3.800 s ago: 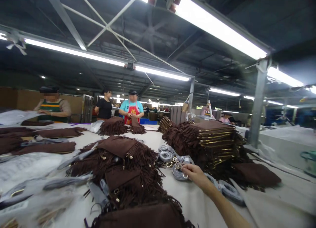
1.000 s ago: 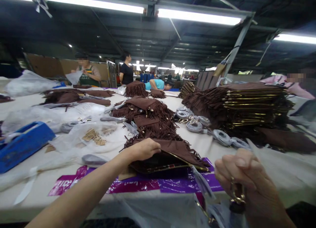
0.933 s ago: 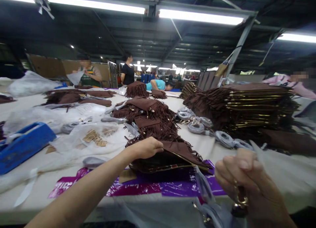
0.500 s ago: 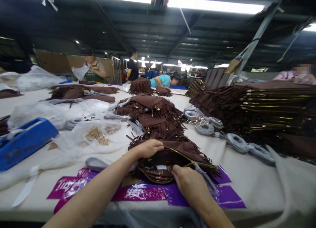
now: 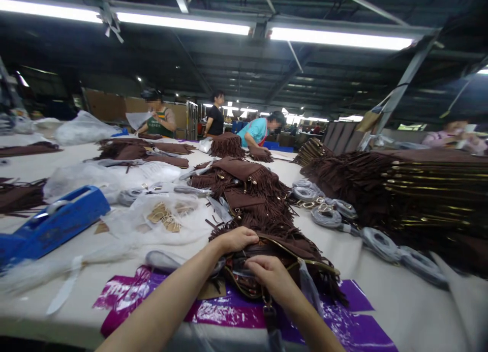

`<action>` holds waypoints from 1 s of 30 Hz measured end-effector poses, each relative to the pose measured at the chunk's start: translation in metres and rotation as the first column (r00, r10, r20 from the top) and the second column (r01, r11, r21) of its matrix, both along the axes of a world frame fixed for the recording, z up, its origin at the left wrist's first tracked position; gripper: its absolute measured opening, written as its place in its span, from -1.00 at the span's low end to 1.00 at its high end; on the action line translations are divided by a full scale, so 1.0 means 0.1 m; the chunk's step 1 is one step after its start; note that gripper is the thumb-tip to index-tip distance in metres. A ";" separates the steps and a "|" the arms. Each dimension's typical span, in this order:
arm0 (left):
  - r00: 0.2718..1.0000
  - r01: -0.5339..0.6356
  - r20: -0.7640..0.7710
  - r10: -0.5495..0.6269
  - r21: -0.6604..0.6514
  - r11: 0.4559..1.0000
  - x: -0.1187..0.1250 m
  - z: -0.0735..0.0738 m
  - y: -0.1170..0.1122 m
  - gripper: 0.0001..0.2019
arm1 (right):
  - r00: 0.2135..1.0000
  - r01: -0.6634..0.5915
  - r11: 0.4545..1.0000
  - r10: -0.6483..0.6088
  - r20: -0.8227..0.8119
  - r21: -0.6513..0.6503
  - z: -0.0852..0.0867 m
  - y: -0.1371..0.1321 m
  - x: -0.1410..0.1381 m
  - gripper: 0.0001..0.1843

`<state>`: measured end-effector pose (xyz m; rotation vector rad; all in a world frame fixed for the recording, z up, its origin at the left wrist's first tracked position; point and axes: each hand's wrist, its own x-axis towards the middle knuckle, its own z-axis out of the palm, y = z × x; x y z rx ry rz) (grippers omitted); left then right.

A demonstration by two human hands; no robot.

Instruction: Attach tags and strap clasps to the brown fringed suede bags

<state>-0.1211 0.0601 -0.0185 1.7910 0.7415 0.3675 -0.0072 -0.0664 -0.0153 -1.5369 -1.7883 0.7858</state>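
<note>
A dark brown fringed bag [image 5: 305,247] lies unzipped in front of me, its mouth facing my body. At the mouth's far left corner, my left hand [image 5: 241,238] is closed on the zipped edge. My right hand [image 5: 269,274] is at the opening with its fingers curled inward; its fingertips are partly hidden in the bag, and what they grip is unclear. A strap with a metal clip [image 5: 269,311] hangs by the right wrist. Under the bag, purple printed plastic [image 5: 229,311] covers the table's front.
More fringed bags [image 5: 244,171] lie behind. A tall stack of brown bags [image 5: 427,189] stands right, beside coiled plastic-wrapped straps [image 5: 328,215]. A blue tape dispenser [image 5: 72,217] and tags [image 5: 165,217] on clear plastic are left. Several people work across the table [image 5: 354,291].
My right hand has moved from the bag's near edge further into its opening. The strap clip now shows below the bag. The view has tilted up and shifted left.
</note>
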 end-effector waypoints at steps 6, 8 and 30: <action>0.998 -0.061 0.008 0.061 -0.023 0.998 0.01 -0.05 0.03 -0.79 | 0.983 0.108 0.994 -0.110 -0.149 -0.018 -0.08 -0.03 -0.02 -0.73; 0.997 -0.080 0.011 0.080 -0.012 0.997 0.01 -0.05 0.04 -0.79 | 0.965 0.098 0.992 -0.113 -0.235 -0.077 -0.08 -0.02 -0.05 -0.74; 0.995 -0.039 -0.033 0.092 0.727 0.685 -0.79 0.38 -0.64 -0.84 | 0.862 -0.027 0.978 -0.082 -0.500 -0.208 -0.05 0.05 -0.11 -0.67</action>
